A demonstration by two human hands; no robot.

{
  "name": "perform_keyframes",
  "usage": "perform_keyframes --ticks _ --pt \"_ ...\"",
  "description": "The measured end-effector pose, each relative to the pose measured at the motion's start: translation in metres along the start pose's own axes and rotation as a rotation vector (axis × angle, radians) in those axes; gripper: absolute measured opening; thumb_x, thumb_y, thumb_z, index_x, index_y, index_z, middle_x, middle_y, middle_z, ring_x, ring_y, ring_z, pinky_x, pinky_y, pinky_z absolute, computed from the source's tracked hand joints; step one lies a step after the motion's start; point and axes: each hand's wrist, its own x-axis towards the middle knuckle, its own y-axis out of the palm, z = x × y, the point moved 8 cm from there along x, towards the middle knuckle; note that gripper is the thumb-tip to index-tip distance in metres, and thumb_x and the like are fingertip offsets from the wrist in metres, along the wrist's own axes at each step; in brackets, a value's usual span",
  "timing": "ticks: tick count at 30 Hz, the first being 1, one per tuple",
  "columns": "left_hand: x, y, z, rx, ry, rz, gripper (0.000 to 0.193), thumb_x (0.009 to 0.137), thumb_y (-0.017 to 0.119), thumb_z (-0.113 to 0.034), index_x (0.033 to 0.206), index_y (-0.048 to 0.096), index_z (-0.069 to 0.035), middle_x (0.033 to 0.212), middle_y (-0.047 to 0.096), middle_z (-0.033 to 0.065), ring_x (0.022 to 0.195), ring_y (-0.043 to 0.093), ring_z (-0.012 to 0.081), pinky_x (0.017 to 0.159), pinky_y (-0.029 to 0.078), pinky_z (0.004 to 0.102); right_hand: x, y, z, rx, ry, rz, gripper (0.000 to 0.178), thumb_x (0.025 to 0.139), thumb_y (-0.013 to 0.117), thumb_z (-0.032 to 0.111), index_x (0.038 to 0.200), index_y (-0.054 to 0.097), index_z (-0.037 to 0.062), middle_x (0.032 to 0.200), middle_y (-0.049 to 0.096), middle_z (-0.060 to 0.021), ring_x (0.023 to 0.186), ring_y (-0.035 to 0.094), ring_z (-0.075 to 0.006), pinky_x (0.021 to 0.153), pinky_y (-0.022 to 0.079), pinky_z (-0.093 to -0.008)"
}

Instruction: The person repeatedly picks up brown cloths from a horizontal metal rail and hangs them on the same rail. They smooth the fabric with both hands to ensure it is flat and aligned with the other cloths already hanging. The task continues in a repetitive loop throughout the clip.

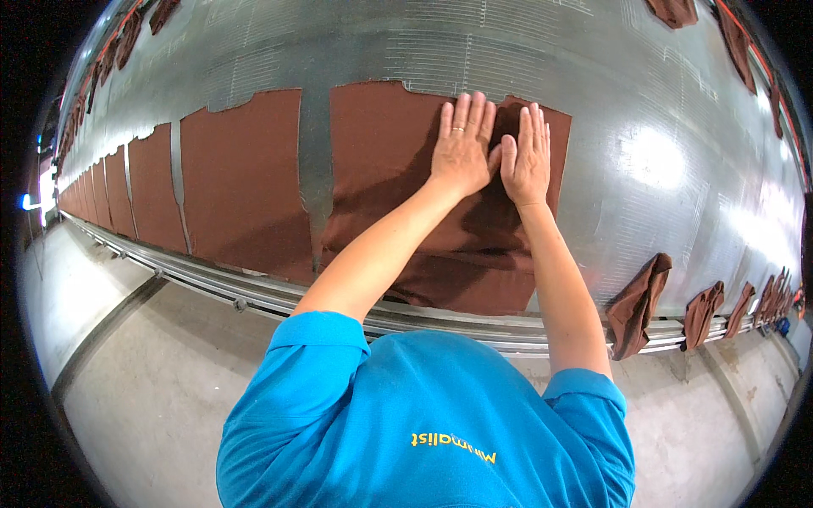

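Both my hands press flat on a brown fabric panel (381, 152) that lies on the long metal table (610, 93). My left hand (464, 148) rests near the panel's far edge, fingers stretched out, a ring on one finger. Close beside it, my right hand (529, 161) lies with straight fingers near the panel's right edge, its thumb toward the left hand. The cloth is smooth on the left but wrinkled and folded in its near part, below my hands. Its near edge reaches the table's front rail.
To the left, another brown panel (246, 169) lies flat, with several more in a row beyond it. Crumpled brown cloth pieces (639, 305) hang over the front rail (406, 317) at the right. More brown pieces (737, 51) lie along the far edge. Thin printed lines mark the table.
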Motion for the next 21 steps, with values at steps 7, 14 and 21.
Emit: perform_keyframes --ticks 7,14,21 --pt "-0.009 -0.017 0.024 0.014 0.022 -0.065 0.073 0.105 0.045 -0.056 0.163 0.033 -0.013 0.168 0.028 0.0208 0.158 0.022 0.0366 0.128 0.016 0.0547 -0.03 -0.033 -0.02 0.153 0.16 -0.039 0.052 0.109 0.05 0.026 0.153 0.043 -0.0003 0.163 0.038 -0.0217 0.152 0.034 -0.0391 0.126 0.024 -0.0484" --pt "-0.138 -0.086 0.17 0.022 -0.298 -0.281 0.066 0.101 0.059 -0.047 0.15 0.047 -0.003 0.155 0.042 0.0316 0.146 0.039 0.0456 0.121 0.028 0.0564 -0.185 -0.138 -0.051 -0.032 0.446 -0.133 0.037 0.104 0.059 0.017 0.136 0.058 -0.0016 0.143 0.057 -0.0215 0.131 0.054 -0.0373 0.111 0.043 -0.0441" --pt "-0.352 -0.072 0.192 -0.524 -0.837 -0.203 0.047 0.095 0.074 -0.037 0.124 0.06 -0.002 0.101 0.071 0.0158 0.089 0.069 0.0302 0.081 0.054 0.0441 -0.324 -0.118 -0.042 0.213 0.824 -0.001 0.043 0.095 0.075 0.03 0.118 0.065 -0.0047 0.101 0.074 -0.0174 0.091 0.072 -0.0298 0.083 0.056 -0.0394"
